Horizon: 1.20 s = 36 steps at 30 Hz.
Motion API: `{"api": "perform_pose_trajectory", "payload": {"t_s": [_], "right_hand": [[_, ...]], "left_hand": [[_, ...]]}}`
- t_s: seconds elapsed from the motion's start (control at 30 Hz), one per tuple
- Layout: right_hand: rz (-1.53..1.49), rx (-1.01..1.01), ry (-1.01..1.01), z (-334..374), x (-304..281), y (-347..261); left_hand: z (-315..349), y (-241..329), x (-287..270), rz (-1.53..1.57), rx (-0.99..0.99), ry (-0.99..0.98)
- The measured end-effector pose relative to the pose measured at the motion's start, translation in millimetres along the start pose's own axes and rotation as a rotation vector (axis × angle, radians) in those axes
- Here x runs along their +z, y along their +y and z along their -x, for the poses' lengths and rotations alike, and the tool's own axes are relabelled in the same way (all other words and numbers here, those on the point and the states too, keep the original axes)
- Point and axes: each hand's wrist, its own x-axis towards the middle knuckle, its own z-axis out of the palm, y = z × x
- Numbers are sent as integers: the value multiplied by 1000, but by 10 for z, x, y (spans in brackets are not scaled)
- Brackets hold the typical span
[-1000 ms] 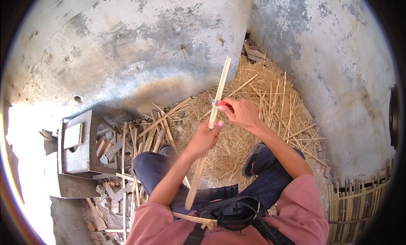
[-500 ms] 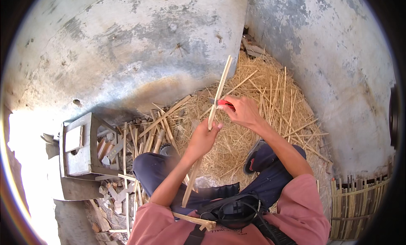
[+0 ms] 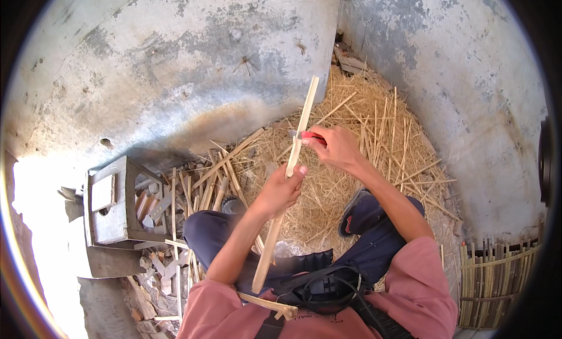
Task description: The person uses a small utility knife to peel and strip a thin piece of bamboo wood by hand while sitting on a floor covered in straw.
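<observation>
A long, pale bamboo strip slants from my lap up past both hands. My left hand is closed round its middle, thumb lying along it. Farther up, my right hand grips a red-handled knife. The short blade crosses the strip and touches it; the strip looks partly split near the blade. Across the front of my shirt lies another short piece of split bamboo.
Straw-like shavings and loose strips cover the floor ahead. A battered wooden box frame stands at left beside rubble and more strips. Worn plaster walls close in ahead and right. A slatted bamboo basket or screen is at the right.
My right hand and the knife have moved slightly up the strip, away from my left hand. The strip has turned a little, showing more of its flat face.
</observation>
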Motion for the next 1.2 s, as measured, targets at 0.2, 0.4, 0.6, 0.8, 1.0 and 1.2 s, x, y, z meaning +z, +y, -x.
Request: {"api": "perform_pose_trajectory", "payload": {"t_s": [0.2,0.4,0.6,0.8,1.0,1.2], "right_hand": [[18,-57,-5,4,-20,42],[47,98,-45,-129,-234,246],[60,121,-84,-168,-303,299],[34,618,394,-308,-971,1385],[133,707,126,250,-1452,2148],[62,643,-610,126,-1115,1440]], "left_hand": [[8,-41,72,-73,-16,33],[135,29,150,-52,-101,-22],[110,1,96,-91,-90,-34],[356,-63,152,-236,-129,-190],[162,-89,-5,-151,-144,-68],[81,8,-44,237,-68,-93]]}}
